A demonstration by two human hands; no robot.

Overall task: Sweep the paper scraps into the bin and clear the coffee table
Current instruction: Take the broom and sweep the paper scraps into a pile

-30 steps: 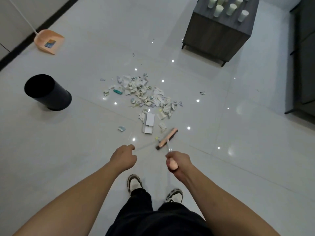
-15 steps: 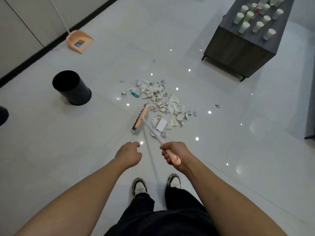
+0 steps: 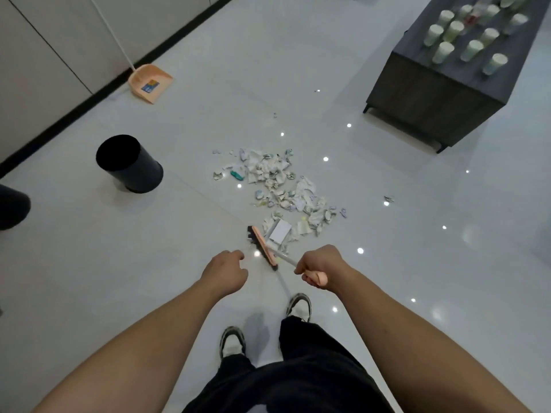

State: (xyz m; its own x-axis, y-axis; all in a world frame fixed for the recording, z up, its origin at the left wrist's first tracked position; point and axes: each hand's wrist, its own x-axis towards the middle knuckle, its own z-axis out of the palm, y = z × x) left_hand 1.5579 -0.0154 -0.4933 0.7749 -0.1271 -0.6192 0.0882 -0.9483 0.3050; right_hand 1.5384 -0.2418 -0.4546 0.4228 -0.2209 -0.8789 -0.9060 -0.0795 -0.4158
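A pile of torn paper scraps [image 3: 278,186] lies on the glossy white floor in front of me, with a white card [image 3: 281,231] at its near edge. My right hand [image 3: 320,265] is shut on the pink handle end of a broom, whose pink head with dark bristles [image 3: 262,247] rests on the floor just left of the card. My left hand [image 3: 226,271] is curled into a loose fist holding nothing, close to the broom head. A black round bin [image 3: 128,163] stands to the left of the pile. The dark coffee table [image 3: 447,81] at the upper right carries several paper cups [image 3: 442,52].
A pink dustpan [image 3: 150,81] with a long white handle leans by the wall at the upper left. Stray scraps [image 3: 388,199] lie right of the pile. A dark object [image 3: 12,207] sits at the left edge. My shoes [image 3: 298,307] are just below the hands.
The broom head has swung from the right of the card to its far left, then been drawn back toward my feet. The view has shifted, bringing bin and dustpan further into frame.
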